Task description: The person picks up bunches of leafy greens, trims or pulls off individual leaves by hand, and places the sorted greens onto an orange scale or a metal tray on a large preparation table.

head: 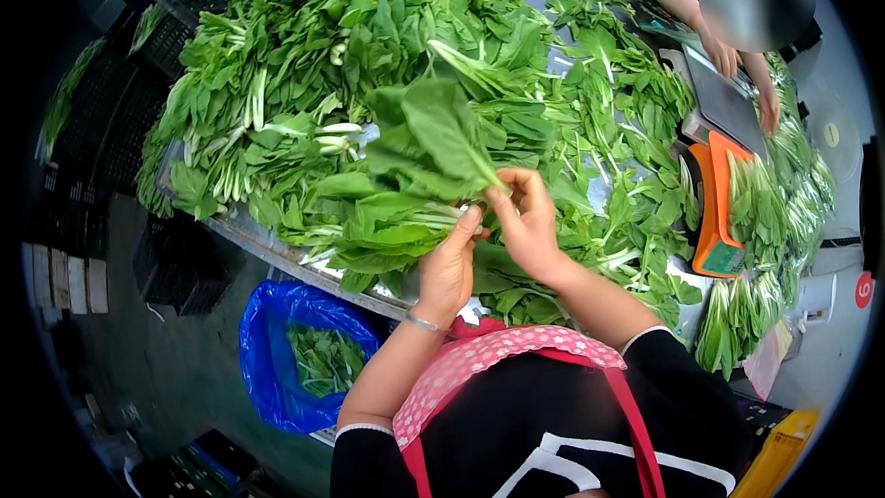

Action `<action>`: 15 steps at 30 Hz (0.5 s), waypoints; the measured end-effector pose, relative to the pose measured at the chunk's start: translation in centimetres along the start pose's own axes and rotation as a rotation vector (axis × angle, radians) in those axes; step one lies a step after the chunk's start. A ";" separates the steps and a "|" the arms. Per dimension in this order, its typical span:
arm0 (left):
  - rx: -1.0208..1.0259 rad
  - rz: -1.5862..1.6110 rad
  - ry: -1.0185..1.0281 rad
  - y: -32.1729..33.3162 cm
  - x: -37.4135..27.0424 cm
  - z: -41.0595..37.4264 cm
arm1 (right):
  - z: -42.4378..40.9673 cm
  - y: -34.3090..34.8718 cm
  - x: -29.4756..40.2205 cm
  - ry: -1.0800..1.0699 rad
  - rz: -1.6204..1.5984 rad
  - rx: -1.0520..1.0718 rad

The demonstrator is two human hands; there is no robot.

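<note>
Before me a metal table [290, 249] is heaped with leafy greens [332, 48] with pale stems. My left hand [448, 270] grips a bunch of greens [394, 221] by its white stem ends, the leaves pointing left. Just to the right, my right hand [527, 225] pinches the stem of a broad green leaf [446, 131], which stands up over the pile. The fingertips of both hands are close together. Loose greens [525, 297] lie under my wrists.
A blue plastic bag [259, 360] holding leaves hangs open below the table's left edge. On the right are an orange weighing scale [709, 214] and bunches of greens [753, 311]. A co-worker's hands [722, 55] are over a metal plate [726, 100]. Black crates [180, 270] stand at left.
</note>
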State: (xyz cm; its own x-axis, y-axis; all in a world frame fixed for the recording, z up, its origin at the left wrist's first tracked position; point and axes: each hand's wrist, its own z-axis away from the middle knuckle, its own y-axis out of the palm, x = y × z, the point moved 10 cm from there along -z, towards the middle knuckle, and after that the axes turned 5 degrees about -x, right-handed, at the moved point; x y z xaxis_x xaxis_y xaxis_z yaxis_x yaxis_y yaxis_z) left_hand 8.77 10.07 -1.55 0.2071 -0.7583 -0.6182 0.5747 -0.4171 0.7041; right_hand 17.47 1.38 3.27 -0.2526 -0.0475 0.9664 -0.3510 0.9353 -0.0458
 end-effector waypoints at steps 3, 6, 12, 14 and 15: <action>0.031 0.047 -0.004 -0.5 0.1 -0.2 | 2.5 1.6 3.9 -0.423 0.336 0.061; 0.051 0.079 -0.013 -0.8 0.1 0.0 | 2.6 1.8 4.6 -0.470 0.371 0.121; 0.035 0.097 -0.024 -2.8 1.5 -0.5 | 1.6 0.5 1.2 -0.080 0.055 0.013; 0.013 0.071 0.010 -2.7 1.7 -0.4 | 1.5 0.8 1.5 -0.139 0.111 0.032; 0.002 0.058 0.026 -2.6 1.6 -0.5 | 1.4 1.0 1.7 -0.168 0.140 0.041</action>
State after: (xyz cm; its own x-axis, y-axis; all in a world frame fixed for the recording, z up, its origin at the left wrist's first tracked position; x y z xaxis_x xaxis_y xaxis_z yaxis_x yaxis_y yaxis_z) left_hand 7.97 10.19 -4.58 0.2602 -0.7681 -0.5851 0.5597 -0.3739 0.7396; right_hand 15.47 1.77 4.50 -0.4469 0.0203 0.8943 -0.3379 0.9218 -0.1898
